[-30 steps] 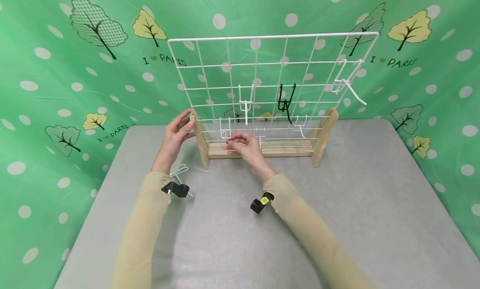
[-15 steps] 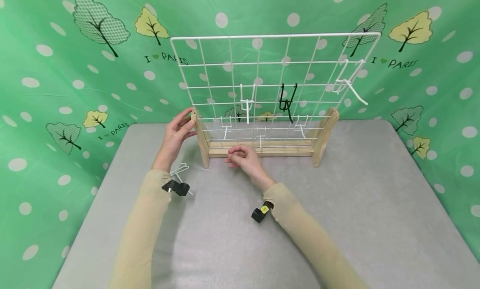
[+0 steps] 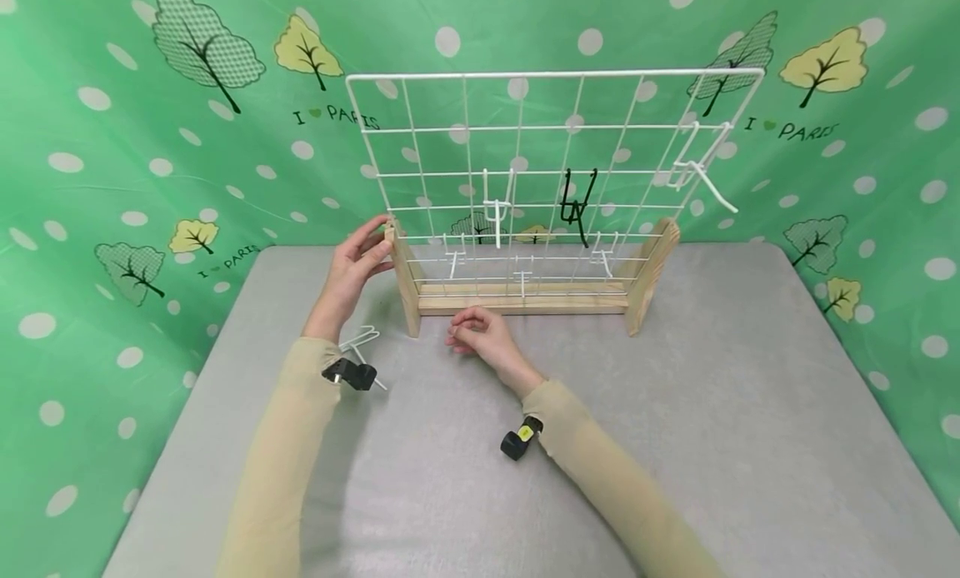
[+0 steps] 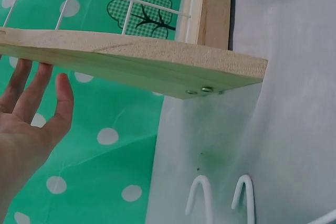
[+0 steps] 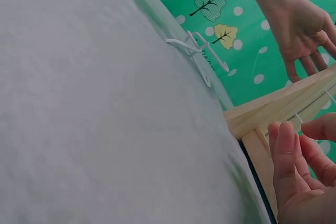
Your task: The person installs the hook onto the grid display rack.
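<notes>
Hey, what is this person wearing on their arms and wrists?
Both arms wear long, close-fitting pale beige sleeves. The left hand and right hand are bare. Each wrist carries a small black camera unit; the right one shows a yellow mark, the left one none.

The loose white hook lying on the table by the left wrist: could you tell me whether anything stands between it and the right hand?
Nothing visible does: only bare grey table lies between the right hand and the loose white hook.
</notes>
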A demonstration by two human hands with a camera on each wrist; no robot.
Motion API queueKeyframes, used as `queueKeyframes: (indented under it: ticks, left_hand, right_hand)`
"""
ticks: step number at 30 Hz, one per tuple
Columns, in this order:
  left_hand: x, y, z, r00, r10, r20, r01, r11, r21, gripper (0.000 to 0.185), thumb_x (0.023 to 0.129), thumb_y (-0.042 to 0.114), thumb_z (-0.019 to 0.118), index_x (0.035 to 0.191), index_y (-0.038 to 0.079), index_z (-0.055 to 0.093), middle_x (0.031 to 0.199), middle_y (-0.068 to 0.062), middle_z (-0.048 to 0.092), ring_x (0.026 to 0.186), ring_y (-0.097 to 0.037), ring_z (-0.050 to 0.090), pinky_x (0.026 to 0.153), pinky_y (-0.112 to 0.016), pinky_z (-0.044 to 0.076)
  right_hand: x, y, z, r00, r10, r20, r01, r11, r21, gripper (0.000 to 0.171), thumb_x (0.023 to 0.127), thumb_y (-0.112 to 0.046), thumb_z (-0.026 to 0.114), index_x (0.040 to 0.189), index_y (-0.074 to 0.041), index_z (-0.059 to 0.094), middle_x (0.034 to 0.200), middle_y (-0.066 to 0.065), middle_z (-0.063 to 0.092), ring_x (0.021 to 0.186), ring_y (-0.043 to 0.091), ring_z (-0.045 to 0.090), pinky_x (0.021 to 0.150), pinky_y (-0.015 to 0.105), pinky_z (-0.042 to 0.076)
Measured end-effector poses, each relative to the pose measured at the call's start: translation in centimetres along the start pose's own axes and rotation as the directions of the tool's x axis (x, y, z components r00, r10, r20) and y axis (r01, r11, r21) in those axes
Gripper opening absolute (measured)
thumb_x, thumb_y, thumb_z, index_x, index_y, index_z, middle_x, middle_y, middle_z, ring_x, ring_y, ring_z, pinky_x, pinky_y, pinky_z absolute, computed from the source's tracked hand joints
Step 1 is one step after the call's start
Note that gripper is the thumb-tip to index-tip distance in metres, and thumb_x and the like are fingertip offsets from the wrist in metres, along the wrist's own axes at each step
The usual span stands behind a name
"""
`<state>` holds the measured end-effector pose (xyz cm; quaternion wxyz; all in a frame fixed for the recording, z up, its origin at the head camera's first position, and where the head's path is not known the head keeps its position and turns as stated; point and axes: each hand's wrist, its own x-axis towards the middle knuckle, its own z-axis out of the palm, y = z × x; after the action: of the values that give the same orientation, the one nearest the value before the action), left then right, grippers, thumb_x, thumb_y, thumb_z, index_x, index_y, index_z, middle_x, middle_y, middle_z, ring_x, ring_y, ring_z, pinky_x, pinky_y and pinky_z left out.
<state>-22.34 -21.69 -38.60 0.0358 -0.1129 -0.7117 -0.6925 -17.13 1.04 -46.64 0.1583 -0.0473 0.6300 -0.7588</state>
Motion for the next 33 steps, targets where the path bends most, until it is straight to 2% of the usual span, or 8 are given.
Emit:
queueKeyframes:
  ticks: [4,9,18,23,28,31,33]
  left_hand:
    - [0.1,0.1,-0.2,1.0,-0.012,0.018,0.011,1.0,0.029,0.046,0.1,0.015,0.054,0.144,0.008,0.045,0.139,-0.023,0.046,0.118,-0.021,0.051,0.098,-0.048,0.047]
    - [0.3,0.4,-0.5,0.999,-0.013,0.042,0.01,0.999,0.052,0.046,0.099,0.012,0.054,0.144,0.005,0.044,0.135,-0.023,0.049,0.116,-0.019,0.053,0.101,-0.052,0.043]
    - [0.5,0.9,-0.7,0.997,-0.014,0.076,0.01,0.999,0.051,0.044,0.099,0.01,0.054,0.141,0.003,0.045,0.131,-0.019,0.052,0.115,-0.02,0.053,0.098,-0.056,0.044]
    - [0.5,0.8,-0.8,0.997,-0.012,0.079,0.008,0.999,0.047,0.042,0.099,0.01,0.055,0.14,0.006,0.048,0.129,-0.018,0.054,0.116,-0.021,0.053,0.098,-0.057,0.043]
    - [0.6,1.0,-0.9,0.995,0.0,0.099,-0.007,0.997,0.075,0.038,0.099,0.012,0.055,0.137,0.009,0.05,0.127,-0.017,0.054,0.114,-0.021,0.053,0.097,-0.056,0.045]
    - [0.7,1.2,-1.0,0.992,0.003,0.124,-0.013,0.997,0.08,0.037,0.099,0.011,0.056,0.135,0.008,0.05,0.125,-0.018,0.054,0.111,-0.022,0.054,0.095,-0.049,0.049]
    - [0.8,1.4,-1.1,0.99,0.001,0.143,-0.012,0.997,0.078,0.035,0.098,0.01,0.056,0.133,0.008,0.05,0.123,-0.017,0.054,0.11,-0.022,0.055,0.093,-0.044,0.052]
  right_hand:
    - [-0.3,0.5,0.5,1.0,0.02,0.02,-0.02,1.0,-0.005,0.013,0.088,0.007,0.061,0.101,0.009,0.058,0.086,0.013,0.065,0.076,0.017,0.068,0.068,0.032,0.06]
    - [-0.6,1.2,1.5,0.998,0.031,0.049,-0.029,0.999,-0.038,0.012,0.088,0.007,0.061,0.099,0.008,0.059,0.085,0.014,0.066,0.074,0.016,0.067,0.064,0.028,0.058]
    - [-1.2,2.1,3.9,0.978,0.05,0.201,-0.009,0.979,-0.204,0.019,0.086,0.006,0.061,0.105,0.01,0.063,0.086,0.01,0.066,0.075,0.016,0.063,0.069,0.029,0.058]
    - [-1.5,2.0,4.9,0.968,0.036,0.25,0.026,0.97,-0.241,0.022,0.087,0.006,0.061,0.108,0.013,0.062,0.093,0.02,0.065,0.075,0.016,0.061,0.071,0.034,0.059]
    - [-2.2,0.4,5.7,0.959,0.035,0.281,0.036,0.969,-0.246,0.023,0.088,0.009,0.058,0.11,0.019,0.058,0.1,0.033,0.062,0.081,0.031,0.063,0.074,0.04,0.059]
    - [-2.4,-0.1,6.2,0.958,0.023,0.285,0.05,0.968,-0.246,0.023,0.088,0.01,0.057,0.109,0.02,0.058,0.1,0.034,0.061,0.086,0.041,0.062,0.073,0.037,0.059]
    - [-2.1,0.4,6.5,0.958,0.011,0.288,0.064,0.966,-0.251,0.022,0.088,0.009,0.057,0.108,0.019,0.058,0.1,0.033,0.062,0.089,0.045,0.062,0.071,0.035,0.059]
